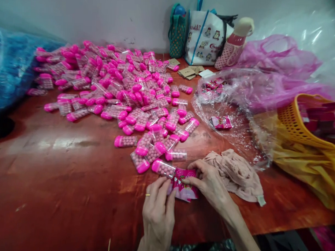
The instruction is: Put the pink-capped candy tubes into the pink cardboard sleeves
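My left hand (pixel 158 209), with a ring on one finger, has its fingertips closed at the left edge of a pink printed packet (pixel 190 192). My right hand (pixel 213 180) pinches the same packet from the right, thumb on its printed face. Part of the packet is hidden by my fingers; whether it is one piece or several stacked, I cannot tell. Just beyond my left fingertips lies a clear container (pixel 166 168) of small pink balls with a bright pink cap, its end meeting the packet. A large heap of similar containers (pixel 135 95) spreads behind it.
A crumpled beige cloth (pixel 234 173) lies beside my right hand. Clear plastic (pixel 247 124) holds more printed packets (pixel 221 122). At right stands a yellow basket (pixel 292 117). Along the wall are a white bag (pixel 200 38), two bottles in covers and pink plastic bags; blue plastic (pixel 12 69) lies left.
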`<state>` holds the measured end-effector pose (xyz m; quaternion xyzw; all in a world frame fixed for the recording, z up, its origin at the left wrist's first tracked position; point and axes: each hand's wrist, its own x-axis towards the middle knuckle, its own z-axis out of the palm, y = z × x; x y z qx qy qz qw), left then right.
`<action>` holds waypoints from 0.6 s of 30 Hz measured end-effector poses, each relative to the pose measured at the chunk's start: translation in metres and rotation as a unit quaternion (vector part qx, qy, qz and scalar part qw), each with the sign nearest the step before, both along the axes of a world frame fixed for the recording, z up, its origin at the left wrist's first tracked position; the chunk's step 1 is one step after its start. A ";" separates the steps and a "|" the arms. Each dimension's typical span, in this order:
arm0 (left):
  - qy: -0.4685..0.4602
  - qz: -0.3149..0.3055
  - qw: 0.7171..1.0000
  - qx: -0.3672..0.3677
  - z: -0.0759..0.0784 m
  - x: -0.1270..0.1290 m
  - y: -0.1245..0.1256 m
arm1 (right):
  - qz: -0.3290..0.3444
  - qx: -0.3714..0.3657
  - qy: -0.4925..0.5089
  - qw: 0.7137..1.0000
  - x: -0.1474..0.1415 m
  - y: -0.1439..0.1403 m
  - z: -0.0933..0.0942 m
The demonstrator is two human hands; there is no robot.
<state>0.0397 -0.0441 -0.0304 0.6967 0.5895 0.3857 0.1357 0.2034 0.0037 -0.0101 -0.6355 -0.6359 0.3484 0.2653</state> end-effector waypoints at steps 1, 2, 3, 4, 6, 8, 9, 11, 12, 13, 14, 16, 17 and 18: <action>0.022 0.011 1.000 0.006 -0.001 -0.002 0.001 | 0.001 -0.004 0.002 1.000 0.000 0.001 0.000; 0.044 0.015 0.999 0.007 -0.003 -0.003 0.002 | 0.000 -0.007 0.004 1.000 0.000 0.001 0.000; 0.061 0.010 0.998 0.006 -0.005 -0.005 0.003 | -0.001 -0.008 0.007 1.000 -0.001 0.001 -0.001; 0.072 -0.003 0.997 0.006 -0.007 -0.007 0.004 | -0.001 -0.009 0.010 1.000 -0.003 0.000 -0.002; 0.073 -0.033 0.997 -0.002 -0.009 -0.009 0.007 | 0.003 -0.007 0.020 1.000 -0.006 -0.002 -0.004; 0.059 -0.054 0.996 -0.029 -0.008 -0.011 0.012 | 0.010 -0.002 0.031 0.999 -0.010 -0.005 -0.004; 0.049 -0.059 0.996 -0.048 -0.006 -0.013 0.015 | 0.014 0.000 0.037 0.999 -0.011 -0.006 -0.003; 0.023 -0.064 0.994 -0.087 -0.002 -0.017 0.022 | 0.021 0.001 0.050 0.999 -0.015 -0.007 -0.003; 0.005 -0.064 0.993 -0.102 0.000 -0.020 0.025 | 0.024 0.000 0.056 0.998 -0.017 -0.008 -0.002; -0.014 -0.063 0.991 -0.116 0.002 -0.022 0.028 | 0.025 -0.001 0.062 0.998 -0.019 -0.008 -0.003; -0.033 -0.062 0.989 -0.128 0.003 -0.024 0.030 | 0.024 -0.002 0.067 0.997 -0.021 -0.007 -0.004; -0.059 -0.064 0.985 -0.152 0.004 -0.026 0.030 | 0.015 -0.005 0.077 0.997 -0.023 -0.006 -0.007; -0.063 -0.066 0.983 -0.160 0.003 -0.026 0.029 | 0.009 -0.005 0.082 0.997 -0.024 -0.006 -0.009; -0.062 -0.068 0.982 -0.165 0.001 -0.025 0.026 | 0.005 -0.002 0.087 0.996 -0.025 -0.005 -0.010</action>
